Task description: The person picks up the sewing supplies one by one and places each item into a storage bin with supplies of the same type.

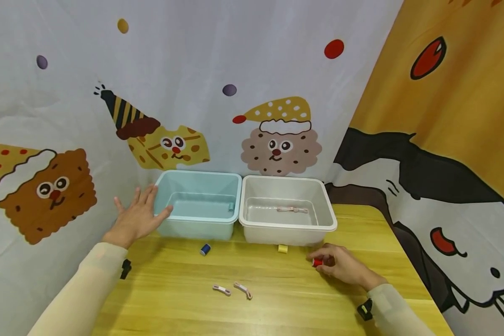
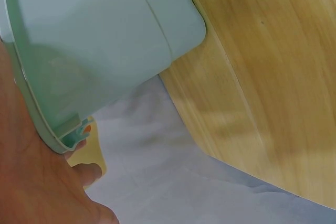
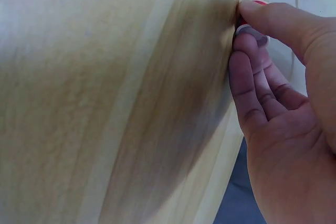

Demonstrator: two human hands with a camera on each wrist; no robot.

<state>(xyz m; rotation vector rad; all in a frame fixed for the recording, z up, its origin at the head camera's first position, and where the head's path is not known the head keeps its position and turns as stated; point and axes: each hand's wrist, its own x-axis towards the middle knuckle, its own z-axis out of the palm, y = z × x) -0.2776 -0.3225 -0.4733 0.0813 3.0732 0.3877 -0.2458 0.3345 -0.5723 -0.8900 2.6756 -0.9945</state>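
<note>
My left hand [image 1: 139, 215] rests on the near-left corner of the light blue bin [image 1: 195, 228], its fingers spread over the rim. A small teal piece [image 1: 231, 207] lies inside that bin at the right. My right hand [image 1: 344, 265] pinches a red thread spool [image 1: 317, 262] between thumb and fingers, close over the table in front of the white bin [image 1: 285, 235]. In the right wrist view the spool's pale end [image 3: 252, 32] shows between thumb and fingertips. Inside the white bin lies a bundled pinkish cord [image 1: 292, 210].
A blue thread spool [image 1: 205, 249] lies before the blue bin, and a yellow spool [image 1: 283, 249] sits against the white bin's front. Two folded cord bundles, one left [image 1: 221, 290] and one right [image 1: 243, 290], lie nearer on the wooden table [image 1: 277, 308]. A printed curtain [image 1: 185, 56] hangs behind.
</note>
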